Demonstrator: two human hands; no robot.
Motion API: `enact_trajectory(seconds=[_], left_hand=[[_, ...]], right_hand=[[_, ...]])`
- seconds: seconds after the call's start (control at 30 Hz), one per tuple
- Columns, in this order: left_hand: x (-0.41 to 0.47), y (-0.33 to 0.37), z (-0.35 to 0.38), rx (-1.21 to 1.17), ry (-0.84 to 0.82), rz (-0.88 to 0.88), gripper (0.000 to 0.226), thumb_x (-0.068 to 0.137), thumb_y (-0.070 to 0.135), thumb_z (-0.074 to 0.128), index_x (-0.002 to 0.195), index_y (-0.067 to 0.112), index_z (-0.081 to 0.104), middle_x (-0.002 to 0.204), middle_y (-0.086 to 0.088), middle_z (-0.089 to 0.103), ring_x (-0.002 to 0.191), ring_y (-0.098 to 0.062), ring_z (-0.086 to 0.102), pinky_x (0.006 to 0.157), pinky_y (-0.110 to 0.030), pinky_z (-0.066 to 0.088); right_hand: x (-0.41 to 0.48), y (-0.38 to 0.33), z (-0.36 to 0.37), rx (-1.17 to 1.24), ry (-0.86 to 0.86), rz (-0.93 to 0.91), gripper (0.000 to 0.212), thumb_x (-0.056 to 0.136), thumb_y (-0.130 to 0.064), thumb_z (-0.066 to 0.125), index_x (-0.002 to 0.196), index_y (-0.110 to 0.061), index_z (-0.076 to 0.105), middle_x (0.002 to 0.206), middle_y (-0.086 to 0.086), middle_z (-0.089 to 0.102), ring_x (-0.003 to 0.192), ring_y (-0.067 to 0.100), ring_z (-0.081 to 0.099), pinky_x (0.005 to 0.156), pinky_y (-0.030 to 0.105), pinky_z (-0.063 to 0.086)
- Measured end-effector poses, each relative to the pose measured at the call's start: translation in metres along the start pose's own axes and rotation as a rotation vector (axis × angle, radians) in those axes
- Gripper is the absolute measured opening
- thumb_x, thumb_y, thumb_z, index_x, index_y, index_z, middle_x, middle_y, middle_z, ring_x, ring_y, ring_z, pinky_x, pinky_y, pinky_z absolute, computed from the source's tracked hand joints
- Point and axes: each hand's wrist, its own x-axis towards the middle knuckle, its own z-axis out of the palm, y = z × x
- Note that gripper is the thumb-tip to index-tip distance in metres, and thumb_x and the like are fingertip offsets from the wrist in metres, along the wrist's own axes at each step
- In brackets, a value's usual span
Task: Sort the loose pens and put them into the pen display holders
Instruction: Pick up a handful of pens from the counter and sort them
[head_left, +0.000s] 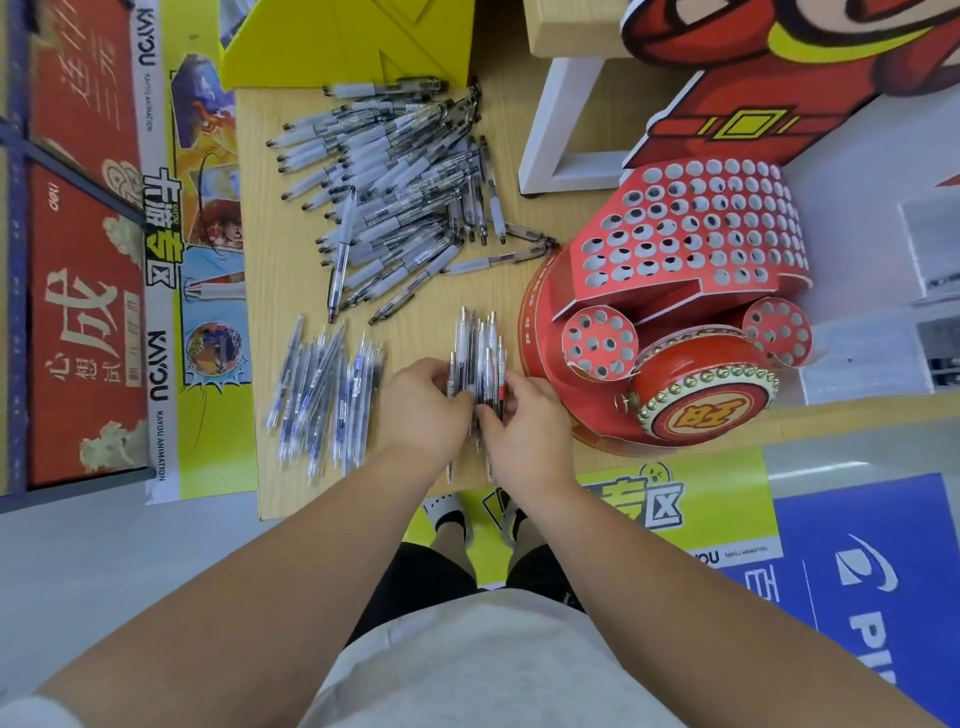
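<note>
On the wooden table (415, 322) lie three groups of pens. A big loose heap of black pens (400, 197) covers the far part. A row of blue pens (324, 395) lies at the near left. A bunch of red pens (478, 348) stands between my hands, tips pointing away from me. My left hand (421, 410) grips the bunch from the left and my right hand (524, 431) grips it from the right. The red drum-shaped pen display holder (685, 270), full of round holes, sits just to the right.
A yellow cardboard piece (343, 47) lies past the black heap. A white stool frame (566, 130) and a red cartoon cut-out (779, 67) stand at the far right. Printed posters (93, 260) cover the floor on the left. My feet (457, 514) are under the table's near edge.
</note>
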Motion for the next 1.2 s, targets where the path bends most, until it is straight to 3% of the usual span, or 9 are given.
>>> enact_trajectory(seconds=[0.17,0.27,0.53,0.6,0.73,0.83,0.97,1.13,1.2], left_hand=[[0.001,0.002,-0.001,-0.05,-0.021,-0.077,0.02,0.083,0.023,0.077,0.095,0.029,0.062,0.084,0.011,0.065,0.078,-0.011,0.065,0.066,-0.03,0.054],[0.002,0.006,-0.004,-0.108,-0.045,-0.114,0.019,0.085,0.02,0.075,0.098,0.026,0.062,0.086,0.008,0.065,0.077,-0.01,0.064,0.063,-0.027,0.05],[0.003,0.008,-0.009,-0.166,-0.13,-0.124,0.001,0.095,0.02,0.064,0.095,0.019,0.065,0.083,-0.001,0.065,0.071,-0.019,0.059,0.061,-0.028,0.045],[0.002,0.009,-0.009,-0.179,-0.161,-0.124,0.007,0.096,0.023,0.063,0.098,0.017,0.065,0.085,-0.004,0.066,0.073,-0.022,0.058,0.066,-0.032,0.047],[0.001,0.01,-0.011,-0.199,-0.192,-0.123,0.011,0.096,0.024,0.064,0.099,0.014,0.065,0.089,-0.007,0.067,0.079,-0.026,0.061,0.073,-0.04,0.052],[0.001,0.01,-0.013,-0.214,-0.219,-0.125,0.011,0.096,0.022,0.065,0.101,0.012,0.064,0.09,-0.009,0.067,0.078,-0.026,0.06,0.072,-0.039,0.05],[0.0,0.012,-0.016,-0.254,-0.272,-0.138,0.007,0.095,0.013,0.065,0.102,0.016,0.065,0.093,-0.011,0.07,0.077,-0.023,0.062,0.068,-0.037,0.05],[-0.001,0.016,-0.022,-0.31,-0.343,-0.154,0.014,0.092,0.005,0.062,0.099,0.017,0.065,0.08,-0.004,0.069,0.057,-0.009,0.06,0.051,-0.024,0.05],[-0.001,0.018,-0.023,-0.307,-0.352,-0.161,0.013,0.091,0.007,0.061,0.101,0.015,0.063,0.083,-0.005,0.068,0.064,-0.015,0.06,0.058,-0.029,0.049]], right_hand=[[0.003,-0.002,0.001,0.085,0.005,0.027,0.047,0.093,-0.023,0.065,0.139,-0.018,0.057,0.121,0.003,0.061,0.109,0.02,0.06,0.094,0.037,0.05],[0.007,-0.003,0.001,0.132,0.007,0.044,0.036,0.092,-0.019,0.063,0.128,-0.021,0.065,0.11,0.001,0.066,0.096,0.021,0.064,0.085,0.04,0.054],[0.012,-0.002,0.0,0.229,-0.057,0.048,0.024,0.093,-0.015,0.063,0.114,-0.022,0.073,0.093,-0.001,0.074,0.082,0.02,0.068,0.077,0.04,0.057],[0.013,-0.003,-0.001,0.237,-0.042,0.043,0.02,0.093,-0.015,0.063,0.109,-0.02,0.075,0.086,-0.002,0.074,0.077,0.021,0.068,0.072,0.042,0.057],[0.016,-0.005,-0.001,0.222,-0.059,0.035,0.02,0.094,-0.02,0.064,0.111,-0.016,0.074,0.096,0.003,0.074,0.09,0.023,0.068,0.081,0.042,0.056],[0.015,-0.006,-0.002,0.219,-0.065,0.032,0.023,0.093,-0.022,0.065,0.115,-0.018,0.073,0.101,0.003,0.074,0.094,0.021,0.068,0.084,0.041,0.055],[0.012,-0.005,-0.005,0.294,-0.031,0.032,0.014,0.089,-0.014,0.069,0.092,-0.027,0.074,0.076,-0.012,0.072,0.071,0.006,0.067,0.07,0.036,0.058],[0.011,-0.003,-0.007,0.395,-0.045,0.021,0.025,0.086,-0.01,0.072,0.088,-0.034,0.072,0.082,-0.012,0.075,0.075,0.001,0.07,0.075,0.033,0.06],[0.011,-0.004,-0.008,0.396,-0.046,0.018,0.025,0.086,-0.011,0.073,0.086,-0.036,0.07,0.08,-0.016,0.074,0.075,-0.002,0.069,0.072,0.025,0.058]])
